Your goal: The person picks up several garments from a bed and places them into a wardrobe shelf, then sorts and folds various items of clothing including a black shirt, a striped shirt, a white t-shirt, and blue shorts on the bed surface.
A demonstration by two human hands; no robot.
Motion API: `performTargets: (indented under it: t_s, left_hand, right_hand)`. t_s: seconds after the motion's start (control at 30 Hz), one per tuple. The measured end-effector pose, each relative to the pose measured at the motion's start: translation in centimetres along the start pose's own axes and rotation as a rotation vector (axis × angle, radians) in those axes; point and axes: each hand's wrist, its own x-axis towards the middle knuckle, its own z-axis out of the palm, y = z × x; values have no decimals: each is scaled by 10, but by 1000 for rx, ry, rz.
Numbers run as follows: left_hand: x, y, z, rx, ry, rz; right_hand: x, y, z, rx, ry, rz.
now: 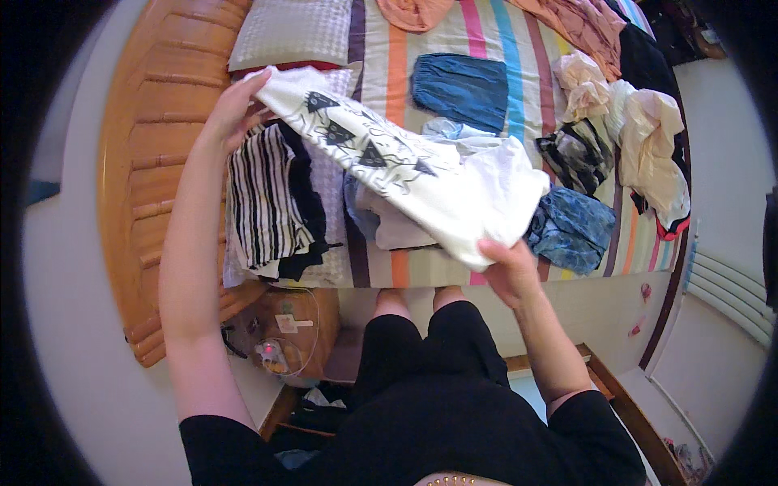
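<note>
A white garment [419,176] with black printed figures is stretched slantwise above the bed, held at both ends. My left hand [238,112] grips its upper left end near the headboard. At the lower right end my right hand [509,267] pinches the cloth by its edge. Beneath the garment, more light clothes [395,222] show in part on the striped bedspread; the rest of them is hidden. Below my left hand lies a folded black-and-white striped garment [264,200] on top of black cloth. A blue tie-dyed garment [574,229] rests just right of my right hand.
A folded dark blue garment [460,88], a crumpled black-and-white piece [580,155] and cream clothes [650,140] lie on the striped bedspread [395,61]. The wooden headboard [176,115] and a pillow [292,33] are at left. A bedside cabinet [325,310] with cords stands below.
</note>
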Motion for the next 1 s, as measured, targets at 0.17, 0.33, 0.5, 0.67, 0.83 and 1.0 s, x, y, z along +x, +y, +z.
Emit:
performTargets:
  t_s: [0.17,0.33,0.5,0.67,0.83,1.0]
  left_hand:
    - [35,0,-40,-19,112,76]
    - [67,-44,-99,-5,70,128]
    - [74,-101,-180,58,-49,42]
    - [58,-177,-303,1059,708,287]
    - [17,-222,-173,839,423,543]
    - [-78,-286,-140,970,533,474]
  right_hand:
    - [33,83,57,-11,15,-21]
    - [60,206,98,-227,137,-9]
    - [48,304,162,-278,-43,107]
    - [21,377,216,-101,-332,742]
    - [48,383,121,-868,-806,388]
    - [97,335,101,-1177,-362,28]
